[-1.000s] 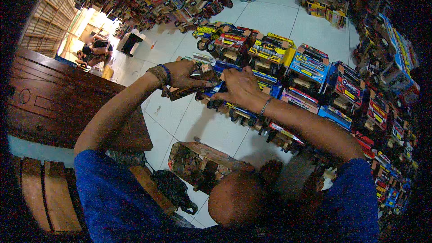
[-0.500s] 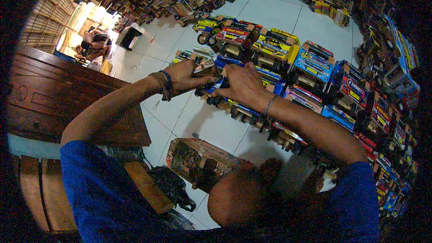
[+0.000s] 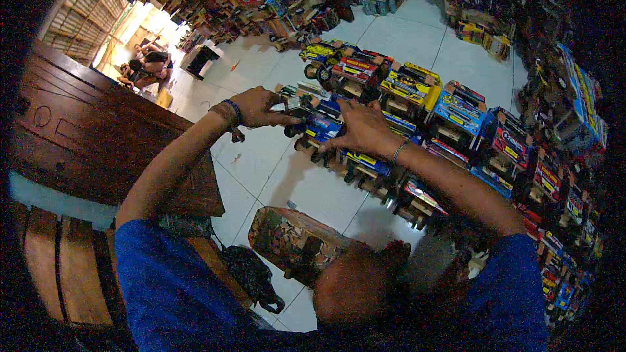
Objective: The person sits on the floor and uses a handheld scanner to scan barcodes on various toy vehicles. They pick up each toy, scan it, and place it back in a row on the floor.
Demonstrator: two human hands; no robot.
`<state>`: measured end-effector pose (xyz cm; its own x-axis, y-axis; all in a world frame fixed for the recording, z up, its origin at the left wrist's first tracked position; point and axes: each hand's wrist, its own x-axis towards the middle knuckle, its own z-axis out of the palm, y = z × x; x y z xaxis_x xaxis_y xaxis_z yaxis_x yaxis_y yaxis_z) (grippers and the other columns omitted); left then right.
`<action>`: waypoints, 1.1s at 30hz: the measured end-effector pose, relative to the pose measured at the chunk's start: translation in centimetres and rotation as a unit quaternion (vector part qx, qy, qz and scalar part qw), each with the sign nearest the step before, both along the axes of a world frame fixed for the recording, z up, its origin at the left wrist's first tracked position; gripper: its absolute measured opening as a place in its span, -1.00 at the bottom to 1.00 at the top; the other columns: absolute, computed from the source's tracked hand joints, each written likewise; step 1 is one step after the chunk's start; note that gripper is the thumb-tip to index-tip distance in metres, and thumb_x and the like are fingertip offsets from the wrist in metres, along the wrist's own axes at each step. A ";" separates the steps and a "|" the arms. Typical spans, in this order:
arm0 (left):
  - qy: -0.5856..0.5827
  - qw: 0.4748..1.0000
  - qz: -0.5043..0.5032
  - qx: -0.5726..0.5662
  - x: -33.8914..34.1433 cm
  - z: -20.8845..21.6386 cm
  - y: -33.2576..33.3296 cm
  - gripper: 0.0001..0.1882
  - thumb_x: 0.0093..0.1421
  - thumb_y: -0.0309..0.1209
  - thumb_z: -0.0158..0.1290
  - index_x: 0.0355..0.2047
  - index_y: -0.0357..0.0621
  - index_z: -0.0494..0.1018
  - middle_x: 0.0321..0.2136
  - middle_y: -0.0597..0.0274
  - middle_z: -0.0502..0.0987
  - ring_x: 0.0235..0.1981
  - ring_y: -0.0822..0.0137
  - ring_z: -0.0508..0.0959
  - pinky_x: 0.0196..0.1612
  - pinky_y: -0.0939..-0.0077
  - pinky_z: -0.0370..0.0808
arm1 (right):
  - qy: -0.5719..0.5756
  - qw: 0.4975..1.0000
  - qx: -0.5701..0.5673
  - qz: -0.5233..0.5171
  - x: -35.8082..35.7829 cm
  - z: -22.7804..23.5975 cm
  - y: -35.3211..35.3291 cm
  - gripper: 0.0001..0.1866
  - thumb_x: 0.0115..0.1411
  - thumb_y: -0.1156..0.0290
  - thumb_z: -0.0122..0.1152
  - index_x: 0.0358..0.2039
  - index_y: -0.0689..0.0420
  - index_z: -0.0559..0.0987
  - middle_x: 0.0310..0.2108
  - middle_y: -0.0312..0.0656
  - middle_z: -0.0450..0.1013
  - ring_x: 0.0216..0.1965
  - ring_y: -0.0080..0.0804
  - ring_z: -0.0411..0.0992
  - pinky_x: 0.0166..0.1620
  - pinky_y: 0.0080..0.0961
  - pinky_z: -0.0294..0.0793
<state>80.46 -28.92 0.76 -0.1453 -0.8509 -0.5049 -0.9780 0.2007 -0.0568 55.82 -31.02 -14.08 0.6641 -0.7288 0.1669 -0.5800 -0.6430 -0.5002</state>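
Note:
A blue toy truck (image 3: pixel 319 128) with small dark wheels stands at the near left end of the rows of toy trucks. My left hand (image 3: pixel 255 107) is at its left end, with the thumb stretched toward the truck and apart from the fingers. A small silver-grey part (image 3: pixel 295 102) shows between them. At the truck's right end, my right hand (image 3: pixel 364 128) is spread, its fingers at the far side and its thumb at the near side. Both hands look open; whether the fingertips touch the truck is hard to tell.
More toy trucks, including a yellow one (image 3: pixel 411 85) and a light-blue one (image 3: pixel 458 109), stand in rows to the right. A wooden box (image 3: pixel 261 229) of scraps sits nearer me. Left are a brown wooden panel (image 3: pixel 117 137) and a distant person (image 3: pixel 155 64). Stacked toys line the back.
My hands have drawn slightly apart and their fingers have loosened, so more of the blue toy truck shows between them. The whole view has shifted a little, with the scene now lower and farther right.

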 end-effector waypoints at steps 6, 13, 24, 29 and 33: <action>-0.001 0.998 -0.050 -0.028 3.6 -1.6 -0.5 -0.33 0.16 0.28 0.17 -0.12 -0.11 0.62 -0.39 -0.11 0.66 -0.34 -0.12 0.67 -0.16 0.05 0.57 | -0.021 0.998 0.049 0.034 3.6 0.7 -1.8 0.30 -0.30 -0.52 0.43 0.21 0.33 0.35 0.12 0.27 0.41 0.16 0.17 0.42 0.22 0.26 0.18; 0.034 0.998 -0.033 -0.030 4.2 -2.4 -1.5 -0.27 0.07 0.38 0.17 -0.29 -0.12 0.66 -0.55 0.07 0.65 -0.43 0.06 0.68 -0.23 0.13 0.58 | -0.020 1.000 -0.001 0.016 5.3 -0.6 -1.4 0.38 -0.31 -0.53 0.43 0.30 0.29 0.24 0.15 0.26 0.39 0.20 0.23 0.36 0.20 0.30 0.17; 0.019 0.998 -0.056 0.022 3.8 -2.3 -3.3 -0.24 0.06 0.42 0.13 -0.35 -0.14 0.64 -0.52 0.11 0.67 -0.40 0.10 0.70 -0.20 0.16 0.60 | -0.046 0.999 0.020 0.018 5.3 -0.8 -1.3 0.25 -0.27 -0.51 0.43 0.25 0.19 0.34 0.10 0.23 0.40 0.19 0.21 0.35 0.22 0.33 0.17; -0.001 0.997 -0.078 0.001 2.7 -1.9 -3.1 -0.44 0.17 0.28 0.14 -0.37 0.02 0.68 -0.70 0.25 0.56 -0.64 0.30 0.60 -0.42 0.31 0.55 | -0.042 0.999 0.022 0.025 5.1 -0.4 -1.3 0.21 -0.25 -0.51 0.42 0.23 0.18 0.37 0.11 0.22 0.39 0.18 0.20 0.35 0.20 0.32 0.20; 0.019 0.999 -0.019 0.030 1.5 -1.1 -2.7 -0.33 0.13 0.36 0.12 -0.34 -0.05 0.67 -0.63 0.23 0.61 -0.57 0.28 0.63 -0.37 0.29 0.56 | -0.043 0.998 0.039 0.036 4.9 -0.1 -1.3 0.20 -0.24 -0.49 0.42 0.24 0.16 0.37 0.11 0.22 0.39 0.17 0.18 0.37 0.18 0.33 0.24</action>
